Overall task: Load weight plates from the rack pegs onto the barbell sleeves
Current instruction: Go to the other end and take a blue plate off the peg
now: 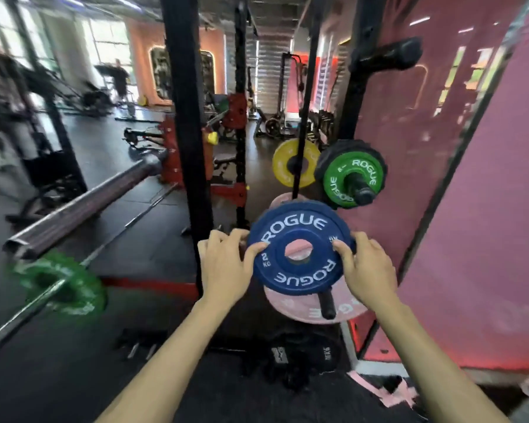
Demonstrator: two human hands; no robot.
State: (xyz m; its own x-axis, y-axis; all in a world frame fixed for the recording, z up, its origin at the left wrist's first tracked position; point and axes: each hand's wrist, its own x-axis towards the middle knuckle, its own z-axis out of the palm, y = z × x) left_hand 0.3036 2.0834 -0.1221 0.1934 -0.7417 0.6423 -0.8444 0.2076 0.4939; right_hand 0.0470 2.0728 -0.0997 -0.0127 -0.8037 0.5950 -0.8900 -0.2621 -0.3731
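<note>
I hold a small blue Rogue 2 kg plate (300,245) in front of the rack, my left hand (226,267) gripping its left rim and my right hand (367,270) gripping its right rim. The plate is off its peg; the black peg (326,303) pokes out just below it, with a pink plate (303,309) still on it. Above, a green Rogue plate (348,178) sits on another peg, and a yellow plate (290,166) hangs behind. The barbell sleeve (83,206) juts toward me at left.
A second bar on the floor carries a green plate (61,285) at lower left. Black rack uprights (190,148) stand in the middle, a pink wall (471,209) closes the right side. Dark plates (303,355) lie on the floor below my arms. A person stands far left.
</note>
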